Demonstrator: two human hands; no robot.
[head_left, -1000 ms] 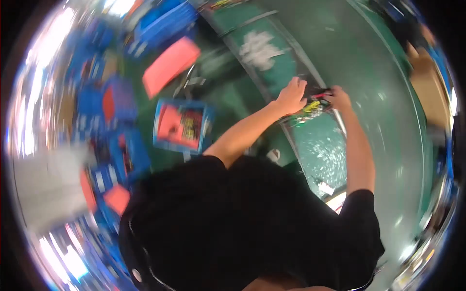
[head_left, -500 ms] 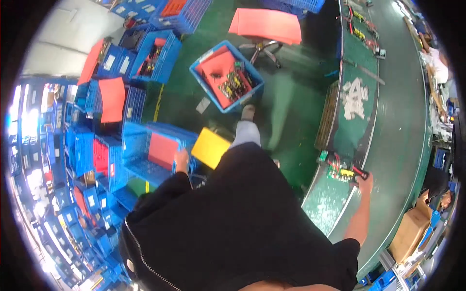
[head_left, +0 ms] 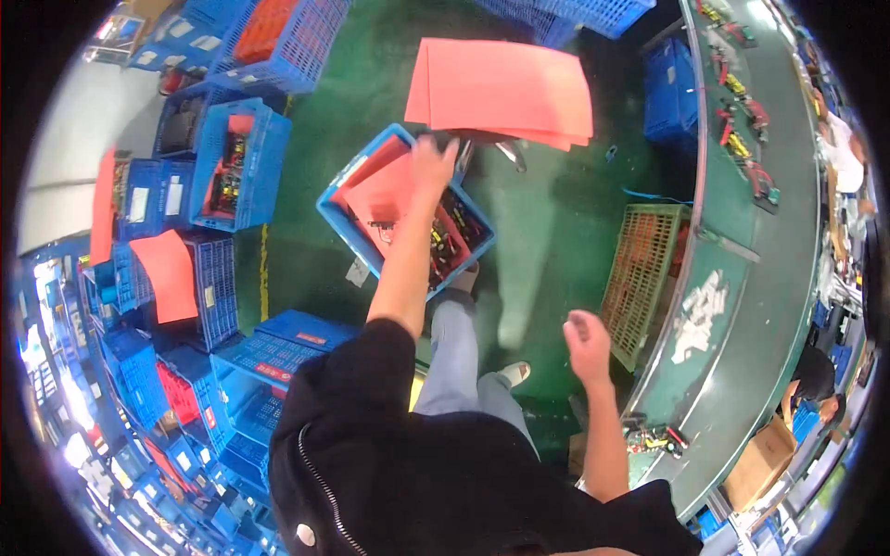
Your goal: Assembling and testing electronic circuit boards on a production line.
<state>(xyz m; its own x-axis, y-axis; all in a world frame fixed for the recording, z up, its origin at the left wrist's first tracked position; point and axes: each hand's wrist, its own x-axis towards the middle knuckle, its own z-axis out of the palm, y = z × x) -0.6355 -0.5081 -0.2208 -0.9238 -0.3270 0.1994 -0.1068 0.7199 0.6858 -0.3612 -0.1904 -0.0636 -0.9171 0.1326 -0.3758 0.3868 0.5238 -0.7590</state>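
Note:
My left hand [head_left: 433, 169] reaches over a blue crate [head_left: 350, 167] on the floor, above the far side of the crate. Its thumb and fingers look spread, somewhat blurred, and I see nothing held. Inside the crate lie red-pink sheets [head_left: 382, 190] and several circuit boards [head_left: 445, 243] with yellow parts; my forearm covers some of them. My right hand [head_left: 588, 341] hangs over the floor left of the bench, fingers curled in, with nothing visible in it. A circuit board [head_left: 656, 439] with green, yellow and red parts sits on the bench near my right forearm.
A stack of red-pink sheets [head_left: 505, 88] lies on a wheeled chair just beyond the crate. Blue crates [head_left: 246, 167] crowd the left side. A slatted crate [head_left: 640, 278] stands against the long green bench [head_left: 742, 357], which carries white scraps [head_left: 702, 315] and more boards [head_left: 737, 139].
My left hand has left the blue crate at the left and moved forward over the floor crate. My right hand has let go of the circuit board on the bench and drawn left.

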